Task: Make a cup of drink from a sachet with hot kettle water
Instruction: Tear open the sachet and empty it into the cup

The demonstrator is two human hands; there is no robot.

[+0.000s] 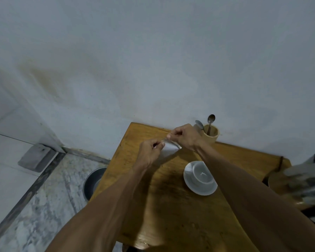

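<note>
Silver sachet (168, 147) pinched by left hand (149, 151) and right hand (185, 136) | white cup (203, 174) upright on saucer (191, 188)

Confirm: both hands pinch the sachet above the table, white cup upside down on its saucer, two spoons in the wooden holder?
Not quite. The head view shows the white cup upright on its saucer, open and empty. The rest holds: left hand and right hand pinch the sachet; two spoons stand in the wooden holder.
</note>
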